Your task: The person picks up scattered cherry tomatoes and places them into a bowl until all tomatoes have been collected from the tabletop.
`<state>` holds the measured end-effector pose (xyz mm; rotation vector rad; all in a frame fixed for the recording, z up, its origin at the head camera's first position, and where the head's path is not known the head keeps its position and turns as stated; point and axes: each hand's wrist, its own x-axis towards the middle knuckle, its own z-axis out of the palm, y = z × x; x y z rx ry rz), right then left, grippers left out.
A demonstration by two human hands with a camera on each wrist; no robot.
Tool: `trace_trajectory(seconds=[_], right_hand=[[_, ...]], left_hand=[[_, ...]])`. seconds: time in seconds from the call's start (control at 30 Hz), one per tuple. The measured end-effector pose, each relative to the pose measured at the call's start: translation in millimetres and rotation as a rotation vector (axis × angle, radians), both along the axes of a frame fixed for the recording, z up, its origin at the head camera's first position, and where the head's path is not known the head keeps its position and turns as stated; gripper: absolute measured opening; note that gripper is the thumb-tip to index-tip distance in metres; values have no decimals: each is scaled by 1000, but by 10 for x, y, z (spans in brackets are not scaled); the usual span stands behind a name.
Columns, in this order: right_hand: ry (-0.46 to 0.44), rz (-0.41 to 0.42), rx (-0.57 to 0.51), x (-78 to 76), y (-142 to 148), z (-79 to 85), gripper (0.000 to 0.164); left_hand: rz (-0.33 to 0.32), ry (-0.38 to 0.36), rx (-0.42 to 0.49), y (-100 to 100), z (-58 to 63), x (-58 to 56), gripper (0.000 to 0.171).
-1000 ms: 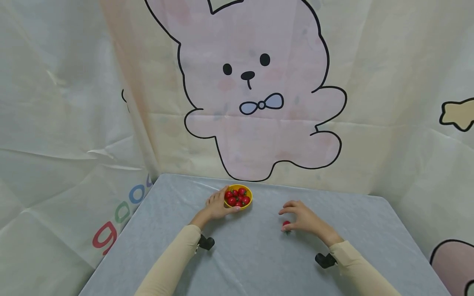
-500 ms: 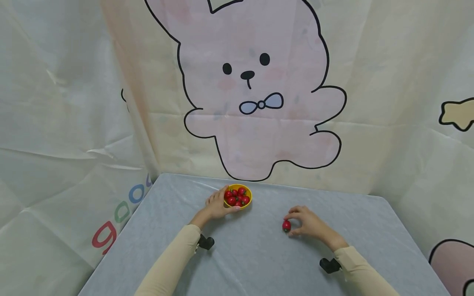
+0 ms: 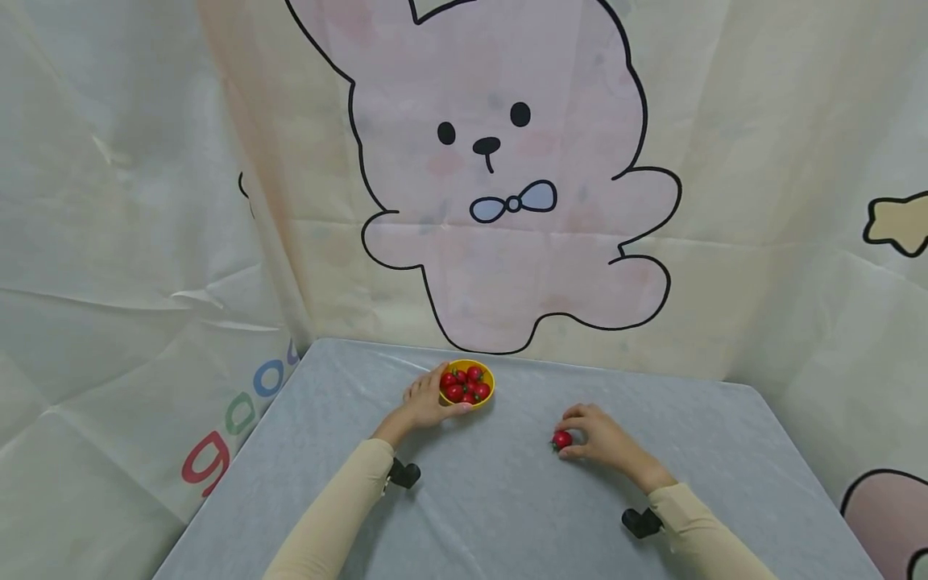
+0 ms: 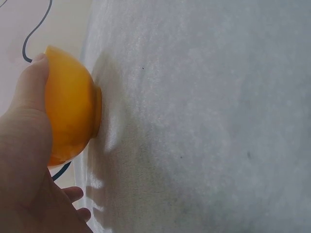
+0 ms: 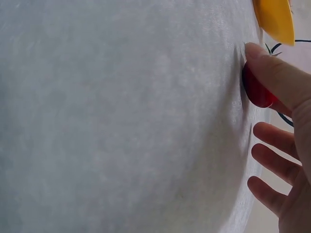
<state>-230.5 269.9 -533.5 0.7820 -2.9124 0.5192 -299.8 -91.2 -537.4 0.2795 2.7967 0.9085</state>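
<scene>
A yellow bowl (image 3: pixel 487 398) of small red tomatoes (image 3: pixel 454 393) stands near the table's far edge. My left hand (image 3: pixel 426 403) holds it from the left side, thumb along the near rim; in the left wrist view the bowl's base (image 4: pixel 98 112) stands at the tabletop. To the right, a single red cherry tomato (image 3: pixel 561 440) with a green stem lies between the thumb and index finger of my right hand (image 3: pixel 600 437). The right wrist view shows the thumb over this tomato (image 5: pixel 257 90), its other fingers spread apart, the index finger mostly hidden.
A pale grey cloth covers the table (image 3: pixel 500 499). Behind it hangs a curtain (image 3: pixel 725 306) with a cartoon bear, and another curtain (image 3: pixel 130 322) hangs at the left. Black wrist cameras (image 3: pixel 403 474) sit under both forearms.
My right hand has shifted slightly right and its thumb and index finger have come in around the tomato. The tomato has turned, its stem now pointing left. Left hand and bowl stay put.
</scene>
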Motion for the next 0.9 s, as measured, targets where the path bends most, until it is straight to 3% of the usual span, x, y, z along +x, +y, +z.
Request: trace_trajectory(seconds=[0.33, 0.7, 0.9], right_hand=[[67, -85, -2, 53, -14, 7, 33], [109, -114, 39, 27, -94, -35, 32], [116, -118, 10, -28, -110, 21, 32]], left_hand=[[-15, 21, 5, 1, 107, 65, 105], [-6, 5, 6, 7, 98, 78, 107], [-4, 1, 1, 2, 98, 70, 107]])
